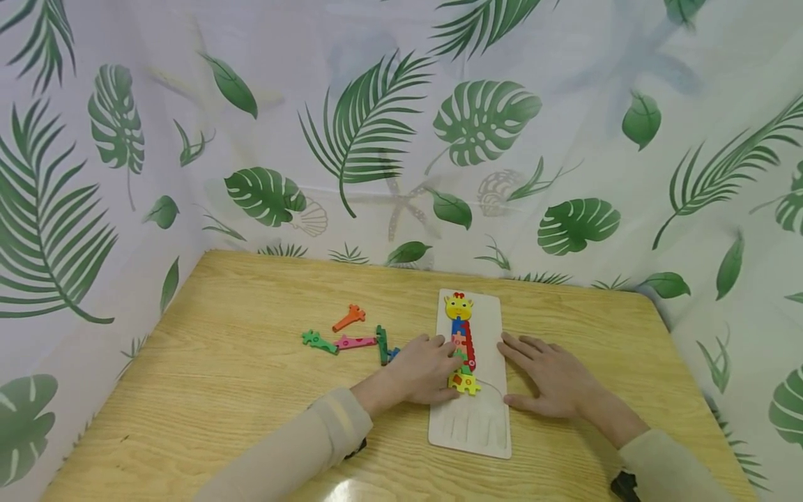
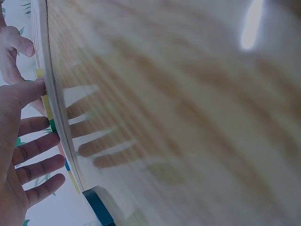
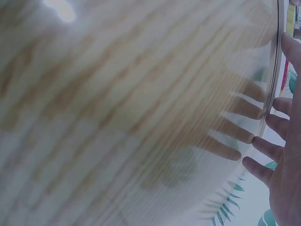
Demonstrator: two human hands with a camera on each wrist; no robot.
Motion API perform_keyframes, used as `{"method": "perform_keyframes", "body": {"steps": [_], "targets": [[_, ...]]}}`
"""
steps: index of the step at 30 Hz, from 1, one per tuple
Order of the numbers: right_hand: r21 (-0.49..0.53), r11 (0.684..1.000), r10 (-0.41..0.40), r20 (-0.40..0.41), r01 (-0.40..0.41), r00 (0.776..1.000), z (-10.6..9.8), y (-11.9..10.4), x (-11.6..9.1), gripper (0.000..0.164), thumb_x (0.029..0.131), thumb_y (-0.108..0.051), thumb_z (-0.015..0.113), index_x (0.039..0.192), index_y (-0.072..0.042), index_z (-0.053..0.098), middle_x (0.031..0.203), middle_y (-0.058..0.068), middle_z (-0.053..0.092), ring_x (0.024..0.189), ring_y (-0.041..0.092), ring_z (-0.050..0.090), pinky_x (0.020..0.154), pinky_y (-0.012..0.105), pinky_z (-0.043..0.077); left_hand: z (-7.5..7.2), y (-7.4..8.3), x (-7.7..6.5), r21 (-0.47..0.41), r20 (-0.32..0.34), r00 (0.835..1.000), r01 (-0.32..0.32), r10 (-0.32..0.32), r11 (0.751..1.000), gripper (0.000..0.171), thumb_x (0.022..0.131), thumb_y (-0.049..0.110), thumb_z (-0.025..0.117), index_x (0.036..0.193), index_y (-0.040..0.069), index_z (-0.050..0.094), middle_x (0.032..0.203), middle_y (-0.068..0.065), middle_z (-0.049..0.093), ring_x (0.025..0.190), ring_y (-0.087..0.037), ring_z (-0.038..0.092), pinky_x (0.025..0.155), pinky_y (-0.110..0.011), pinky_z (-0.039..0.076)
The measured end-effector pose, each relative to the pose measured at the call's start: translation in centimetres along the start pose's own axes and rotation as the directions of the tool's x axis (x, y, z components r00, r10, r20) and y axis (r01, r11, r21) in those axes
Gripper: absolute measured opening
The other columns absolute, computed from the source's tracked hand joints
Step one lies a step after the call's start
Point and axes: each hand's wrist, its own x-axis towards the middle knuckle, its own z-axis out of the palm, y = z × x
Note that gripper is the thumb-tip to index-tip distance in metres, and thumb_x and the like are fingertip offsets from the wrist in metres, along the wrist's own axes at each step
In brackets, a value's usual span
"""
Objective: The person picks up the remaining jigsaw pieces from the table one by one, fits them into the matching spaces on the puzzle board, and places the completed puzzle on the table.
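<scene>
The pale wooden puzzle board lies lengthwise before me on the wood-grain table, and both my hands are at it with fingers loosely spread, gripping nothing; my left hand reaches over its left edge, fingertips right at the column of pieces, though I can't tell how firmly they touch, while my right hand rests along the right edge, fingers nearly straight. On the board a giraffe is partly laid out: the yellow head at the far end, a blue piece beneath it, then a pink piece and a green piece partly behind my fingers, a red strip down their right side, and a yellow body piece below. Nearer me, carved grooves show in the board. Left of it, loose on the table, are an orange piece lying apart, a light green piece end to end with a long pink piece, a dark green piece just beside that, and a small blue piece partly hidden by my left hand
</scene>
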Motion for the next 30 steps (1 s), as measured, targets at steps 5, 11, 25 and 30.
{"method": "perform_keyframes", "body": {"steps": [5,11,25,30], "targets": [[0.002,1.0,0.008,0.005,-0.008,1.0,-0.07,0.03,-0.02,0.096,0.092,-0.083,0.051,0.164,-0.019,0.04,0.171,0.006,0.039,0.15,0.041,0.047,0.114,0.066,0.044,0.15,0.01,0.11,0.017,0.005,1.0,-0.002,0.002,1.0,0.051,0.099,0.067,0.058,0.129,0.028,0.069,0.133,0.004,0.07,0.115,-0.016,0.066,0.094,-0.032,0.056],[0.004,1.0,0.006,0.002,-0.006,1.0,-0.05,0.04,-0.07,0.096,0.092,-0.082,0.051,0.164,-0.019,0.04,0.171,0.006,0.04,0.15,0.041,0.047,0.115,0.066,0.044,0.22,-0.04,0.03,0.025,-0.007,1.0,-0.008,0.008,1.0,0.05,0.099,0.067,0.058,0.128,0.028,0.069,0.131,0.006,0.07,0.113,-0.015,0.066,0.093,-0.03,0.056],[0.01,1.0,-0.002,-0.001,0.002,1.0,0.11,0.14,-0.05,0.095,0.092,-0.082,0.052,0.163,-0.019,0.041,0.171,0.005,0.039,0.15,0.04,0.047,0.114,0.065,0.045,0.44,-0.06,0.04,0.05,-0.008,1.0,0.001,-0.001,0.999,0.049,0.099,0.068,0.057,0.126,0.029,0.069,0.127,0.006,0.07,0.11,-0.014,0.065,0.091,-0.029,0.056],[0.012,1.0,0.008,0.006,-0.008,1.0,0.08,0.12,-0.06,0.096,0.092,-0.083,0.051,0.163,-0.02,0.041,0.171,0.004,0.039,0.15,0.04,0.047,0.114,0.065,0.045,0.56,-0.08,0.04,0.059,-0.011,1.0,0.004,-0.004,0.998,0.049,0.099,0.069,0.057,0.126,0.03,0.07,0.128,0.006,0.07,0.111,-0.014,0.065,0.092,-0.029,0.056]]}}
